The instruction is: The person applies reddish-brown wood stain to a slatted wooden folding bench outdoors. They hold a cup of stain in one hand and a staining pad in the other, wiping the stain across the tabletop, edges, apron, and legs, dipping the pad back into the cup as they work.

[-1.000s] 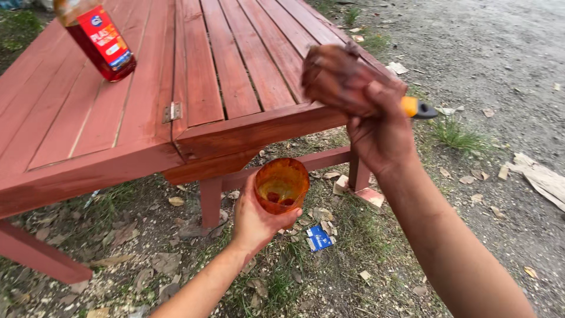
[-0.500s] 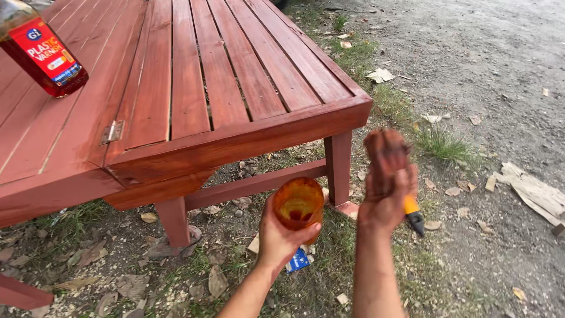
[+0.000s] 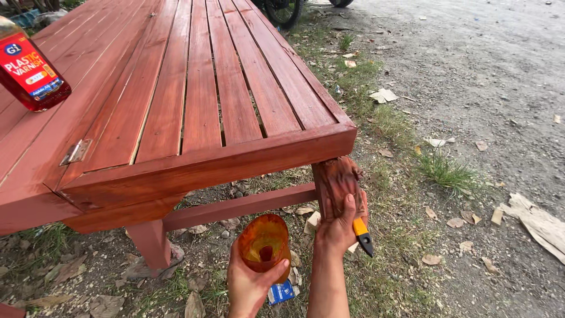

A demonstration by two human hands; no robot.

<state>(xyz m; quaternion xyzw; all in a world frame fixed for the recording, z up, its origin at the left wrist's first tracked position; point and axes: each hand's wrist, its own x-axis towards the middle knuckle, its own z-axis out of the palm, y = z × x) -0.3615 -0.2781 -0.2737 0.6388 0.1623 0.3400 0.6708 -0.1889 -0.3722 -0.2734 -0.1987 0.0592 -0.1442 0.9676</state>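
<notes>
While the left hand (image 3: 250, 282) grips a translucent cup (image 3: 263, 246), the right hand (image 3: 338, 227) clamps a stained rag (image 3: 338, 179).

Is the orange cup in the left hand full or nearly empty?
Nearly empty: the cup in the left hand shows only a little liquid at its bottom.

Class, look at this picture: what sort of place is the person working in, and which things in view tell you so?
Probably an outdoor yard beside a road. The red table stands on bare dirt and grass, and gravel ground runs alongside, littered with dry leaves.
</notes>
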